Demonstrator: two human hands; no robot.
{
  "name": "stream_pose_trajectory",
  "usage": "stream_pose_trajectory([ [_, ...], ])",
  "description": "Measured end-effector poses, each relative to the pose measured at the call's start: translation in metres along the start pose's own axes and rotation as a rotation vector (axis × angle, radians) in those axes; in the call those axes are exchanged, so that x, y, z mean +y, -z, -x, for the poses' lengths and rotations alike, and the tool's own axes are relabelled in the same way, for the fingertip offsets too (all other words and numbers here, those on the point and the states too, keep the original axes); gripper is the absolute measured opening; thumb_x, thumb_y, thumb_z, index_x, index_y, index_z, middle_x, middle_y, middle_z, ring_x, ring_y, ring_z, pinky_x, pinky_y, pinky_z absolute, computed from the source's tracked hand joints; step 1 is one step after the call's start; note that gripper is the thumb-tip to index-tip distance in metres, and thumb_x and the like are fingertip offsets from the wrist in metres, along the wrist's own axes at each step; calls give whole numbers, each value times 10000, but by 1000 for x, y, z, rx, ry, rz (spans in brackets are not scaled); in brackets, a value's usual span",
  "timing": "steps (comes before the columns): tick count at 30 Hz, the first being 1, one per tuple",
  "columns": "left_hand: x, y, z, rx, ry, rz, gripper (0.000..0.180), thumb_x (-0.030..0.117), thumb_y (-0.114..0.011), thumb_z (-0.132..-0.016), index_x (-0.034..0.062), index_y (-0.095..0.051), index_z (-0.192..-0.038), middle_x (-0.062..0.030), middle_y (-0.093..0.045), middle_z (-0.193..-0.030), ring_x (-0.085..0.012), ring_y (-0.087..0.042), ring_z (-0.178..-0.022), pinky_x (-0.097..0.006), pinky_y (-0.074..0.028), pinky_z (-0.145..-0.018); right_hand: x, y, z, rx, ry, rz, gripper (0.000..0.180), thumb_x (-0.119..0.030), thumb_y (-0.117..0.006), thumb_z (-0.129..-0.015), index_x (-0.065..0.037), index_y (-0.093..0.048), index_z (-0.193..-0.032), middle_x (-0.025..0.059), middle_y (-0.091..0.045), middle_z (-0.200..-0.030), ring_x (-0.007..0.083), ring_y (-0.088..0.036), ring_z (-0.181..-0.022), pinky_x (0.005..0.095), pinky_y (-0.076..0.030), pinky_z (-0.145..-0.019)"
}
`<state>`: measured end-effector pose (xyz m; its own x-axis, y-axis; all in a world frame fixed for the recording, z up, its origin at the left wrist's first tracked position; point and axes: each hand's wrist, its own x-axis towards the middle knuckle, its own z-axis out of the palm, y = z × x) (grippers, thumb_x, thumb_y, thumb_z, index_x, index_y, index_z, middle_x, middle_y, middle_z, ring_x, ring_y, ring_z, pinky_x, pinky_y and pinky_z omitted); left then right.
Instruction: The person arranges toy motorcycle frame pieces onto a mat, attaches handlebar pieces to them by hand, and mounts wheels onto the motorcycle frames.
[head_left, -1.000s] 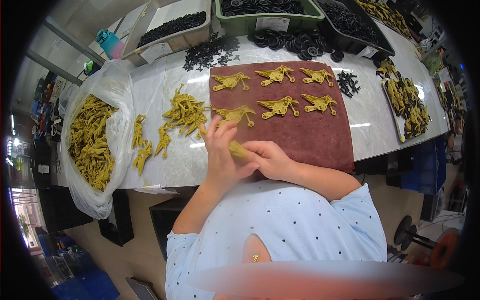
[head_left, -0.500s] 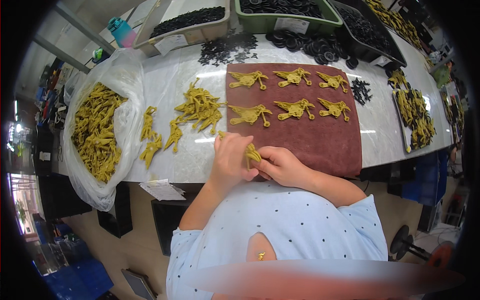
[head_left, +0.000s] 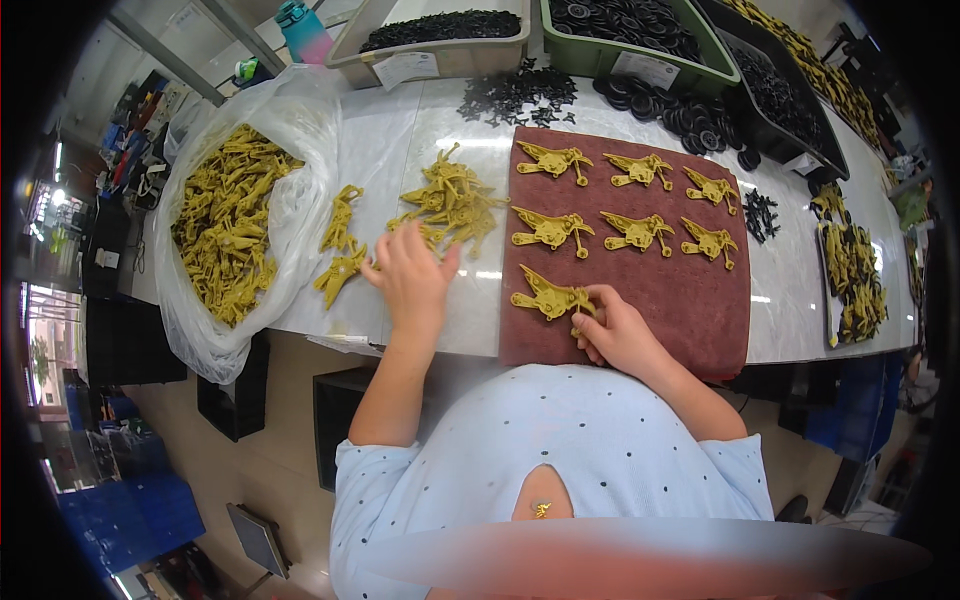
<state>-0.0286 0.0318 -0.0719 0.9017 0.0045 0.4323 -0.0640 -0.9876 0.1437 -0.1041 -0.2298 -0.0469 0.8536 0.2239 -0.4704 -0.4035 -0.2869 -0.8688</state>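
- Right now the right hand [head_left: 618,335] pinches a yellow plastic figure [head_left: 551,298] lying near the front left corner of the brown mat [head_left: 700,300].
- Its long axis runs left to right, narrow end leftward.
- Left hand [head_left: 412,280], fingers spread and holding nothing, hovers by the loose yellow pile [head_left: 450,205] on the counter [head_left: 400,140].

Factory assembly bench [head_left: 420,130], parts bins [head_left: 445,55], bagged yellow mouldings [head_left: 230,230]

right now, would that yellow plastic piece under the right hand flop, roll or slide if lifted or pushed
The yellow piece probably stays stiff: its thin prongs hold shape. It looks light, pinched by the right hand. Lying flat on the brown mat, it should snag rather than roll.
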Motion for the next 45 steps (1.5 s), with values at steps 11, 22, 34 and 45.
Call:
stream_pose_trajectory([
  [11,-62,22,4,-133,200,-125,532,203,-658,-812,101,-471,-1299,-110,-429,-1337,-257,-386,-1257,-568,-248,-967,-4,-2,1,380,286,798,571,-304,-627,-871,-45,-369,-1310,130,-595,-639,320,-615,-623,394,-463,-560],
  [22,-100,90,25,-128,404,217,343,68,-595,-815,-2,-603,-1150,-131,-660,-1014,-199,-623,-942,-355,-439,-864,-44,-4,4,425,673,457,258,-117,-619,-856,-18,-582,-1092,149,-629,-879,297,-619,-742,353,-505,-659],
  [34,4,83,11,-717,-25,1041,340,100,-673,-766,-39,-626,-1073,-87,-636,-996,-154,-602,-903,-275,-475,-774,-43,-7,-12,-544,14,-627,274,-92,-559,-922,41,-551,-1161,61,-601,-919,112,-571,-774,245,-487,-690],
  [45,83,59,20,78,-747,620,639,379,-759,-665,-28,-571,-1120,-128,-603,-992,-282,-595,-916,-553,-341,-986,-14,0,5,-538,123,-827,178,-138,-531,-947,-44,-474,-1087,55,-614,-974,123,-605,-901,283,-491,-807],
])
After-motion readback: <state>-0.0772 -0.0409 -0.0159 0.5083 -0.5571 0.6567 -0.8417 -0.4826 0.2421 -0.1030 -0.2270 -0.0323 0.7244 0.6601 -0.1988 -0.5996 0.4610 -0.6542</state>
